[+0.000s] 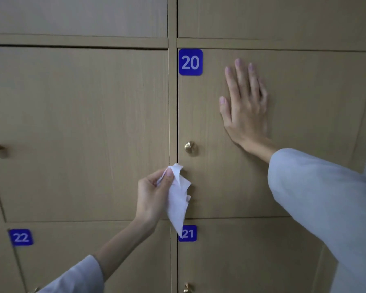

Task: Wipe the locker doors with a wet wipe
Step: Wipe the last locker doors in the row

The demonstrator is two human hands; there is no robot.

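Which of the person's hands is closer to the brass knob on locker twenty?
Left. The left hand, pinching the wet wipe, sits just below and left of the knob. The right hand lies flat on the door, above and right of it.

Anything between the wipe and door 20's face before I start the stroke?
Nothing visible blocks it. The left hand pinches the wet wipe at the left edge of door 20, below the brass knob. The right hand lies flat on the upper panel, so both sit in an upward stroke's path.
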